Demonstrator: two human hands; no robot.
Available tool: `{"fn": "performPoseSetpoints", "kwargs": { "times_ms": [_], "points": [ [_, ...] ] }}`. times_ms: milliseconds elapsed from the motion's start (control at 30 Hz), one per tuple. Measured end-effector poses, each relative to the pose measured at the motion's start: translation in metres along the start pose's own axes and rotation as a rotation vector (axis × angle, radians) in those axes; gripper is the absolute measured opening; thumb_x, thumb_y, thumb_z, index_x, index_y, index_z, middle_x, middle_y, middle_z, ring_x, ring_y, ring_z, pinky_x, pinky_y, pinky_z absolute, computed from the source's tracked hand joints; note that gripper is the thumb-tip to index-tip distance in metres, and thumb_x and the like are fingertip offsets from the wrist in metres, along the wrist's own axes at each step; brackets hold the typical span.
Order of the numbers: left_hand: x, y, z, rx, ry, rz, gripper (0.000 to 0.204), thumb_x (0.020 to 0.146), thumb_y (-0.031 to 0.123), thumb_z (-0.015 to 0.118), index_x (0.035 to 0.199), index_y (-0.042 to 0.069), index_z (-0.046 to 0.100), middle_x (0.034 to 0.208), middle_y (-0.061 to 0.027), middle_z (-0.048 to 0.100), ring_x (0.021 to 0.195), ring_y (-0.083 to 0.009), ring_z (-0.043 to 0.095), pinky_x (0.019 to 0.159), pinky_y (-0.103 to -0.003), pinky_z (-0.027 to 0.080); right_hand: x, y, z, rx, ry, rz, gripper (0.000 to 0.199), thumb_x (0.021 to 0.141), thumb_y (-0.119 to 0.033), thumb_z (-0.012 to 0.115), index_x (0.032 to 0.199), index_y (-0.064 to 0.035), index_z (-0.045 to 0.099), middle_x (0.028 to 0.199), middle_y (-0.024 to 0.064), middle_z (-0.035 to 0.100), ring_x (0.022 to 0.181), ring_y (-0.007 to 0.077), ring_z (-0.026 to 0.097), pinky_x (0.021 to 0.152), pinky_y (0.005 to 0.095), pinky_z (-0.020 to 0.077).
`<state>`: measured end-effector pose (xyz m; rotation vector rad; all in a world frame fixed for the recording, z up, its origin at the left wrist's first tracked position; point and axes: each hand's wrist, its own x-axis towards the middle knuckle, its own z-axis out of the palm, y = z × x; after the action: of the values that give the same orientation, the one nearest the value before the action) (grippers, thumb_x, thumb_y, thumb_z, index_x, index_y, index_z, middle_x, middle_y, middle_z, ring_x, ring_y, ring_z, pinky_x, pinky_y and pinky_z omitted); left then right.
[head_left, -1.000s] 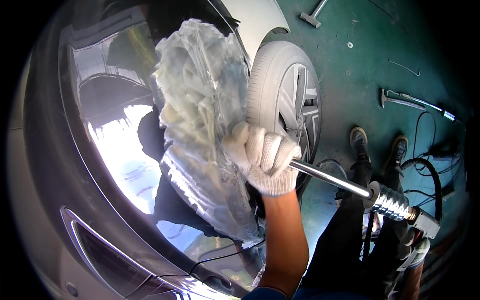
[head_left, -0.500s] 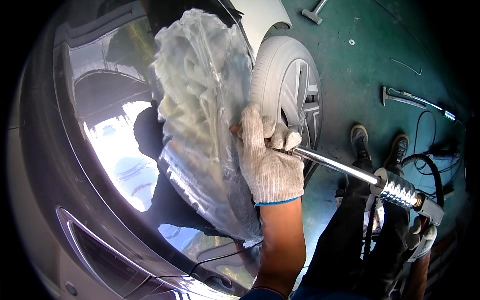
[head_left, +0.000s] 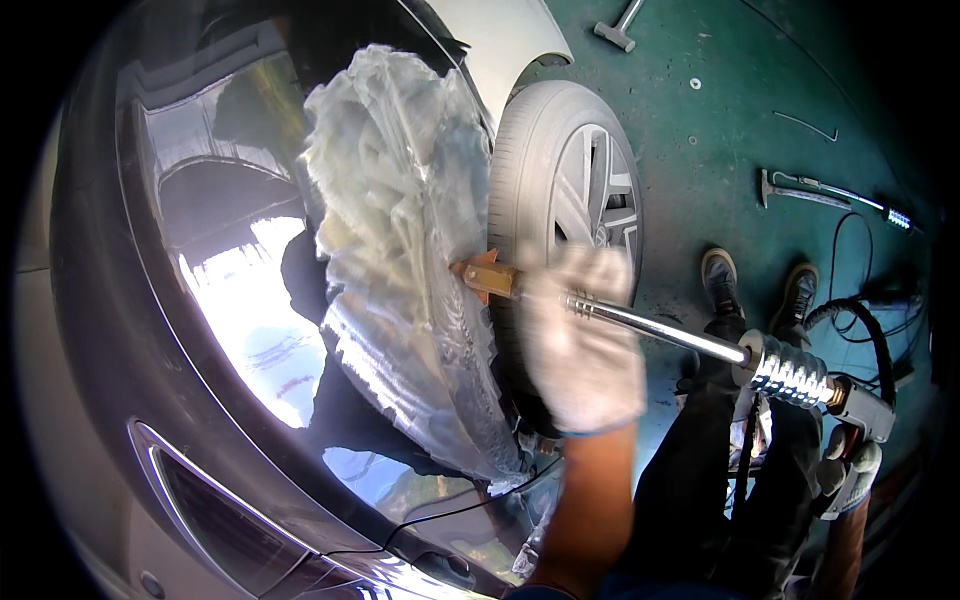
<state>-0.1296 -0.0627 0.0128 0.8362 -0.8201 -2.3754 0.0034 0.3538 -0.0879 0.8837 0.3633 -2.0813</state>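
Left hand, gloved, wraps the steel puller rod beside the sanded fender; right hand grips its far end over green floor.

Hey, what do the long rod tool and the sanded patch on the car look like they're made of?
The rod tool looks like polished steel: a bright mirror shaft with a ribbed chrome weight and a coppery tip. The sanded patch looks like bare metal, dull grey-white and scratched, beside the glossy dark paint.
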Motion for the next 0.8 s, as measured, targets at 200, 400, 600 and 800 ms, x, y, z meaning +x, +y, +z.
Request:
{"fn": "performPoseSetpoints", "kwargs": {
  "times_ms": [200, 400, 600, 800],
  "points": [
    [-0.076, -0.088, 0.007, 0.121, 0.241, -0.354, 0.025, 0.092, 0.013, 0.065, 0.113, 0.000, 0.060, 0.074, -0.0052, 0.060, 0.068, -0.0142, 0.060, 0.078, -0.037, 0.056, 0.000, 0.010, 0.010, -0.030, 0.090, -0.058, 0.037, 0.069, -0.022, 0.061, 0.088, 0.0105, 0.060, 0.059, 0.0195, 0.059, 0.045, 0.0285, 0.056, 0.043, 0.0361, 0.0498],
    [-0.007, -0.029, -0.050, -0.070, -0.258, -0.426, 0.023, 0.102, 0.022, 0.046, 0.114, 0.008, 0.059, 0.065, -0.0004, 0.053, 0.074, -0.0171, 0.062, 0.079, -0.044, 0.052, 0.002, 0.000, 0.047, 0.010, 0.040, 0.059, 0.039, 0.065, -0.021, 0.065, 0.088, 0.0103, 0.062, 0.066, 0.0161, 0.060, 0.049, 0.0255, 0.054, 0.051, 0.0331, 0.0470],
    [-0.082, -0.084, -0.007, 0.071, -0.002, -0.389, 0.033, 0.095, 0.017, 0.059, 0.123, -0.001, 0.055, 0.091, -0.0085, 0.063, 0.085, -0.0208, 0.062, 0.090, -0.040, 0.049, 0.007, 0.008, 0.040, 0.008, 0.011, 0.026, 0.039, 0.069, -0.026, 0.064, 0.085, 0.0098, 0.062, 0.055, 0.0161, 0.056, 0.042, 0.0232, 0.048, 0.041, 0.0298, 0.0410],
    [0.009, 0.033, -0.007, -0.099, 0.028, -0.126, 0.019, 0.099, 0.023, 0.055, 0.104, 0.005, 0.055, 0.078, -0.0044, 0.055, 0.070, -0.0151, 0.057, 0.063, -0.024, 0.048, -0.007, 0.003, 0.021, -0.041, 0.058, 0.013, 0.041, 0.067, -0.027, 0.066, 0.087, 0.0097, 0.062, 0.058, 0.0160, 0.057, 0.042, 0.0244, 0.050, 0.043, 0.0288, 0.0425]
  ]
}}
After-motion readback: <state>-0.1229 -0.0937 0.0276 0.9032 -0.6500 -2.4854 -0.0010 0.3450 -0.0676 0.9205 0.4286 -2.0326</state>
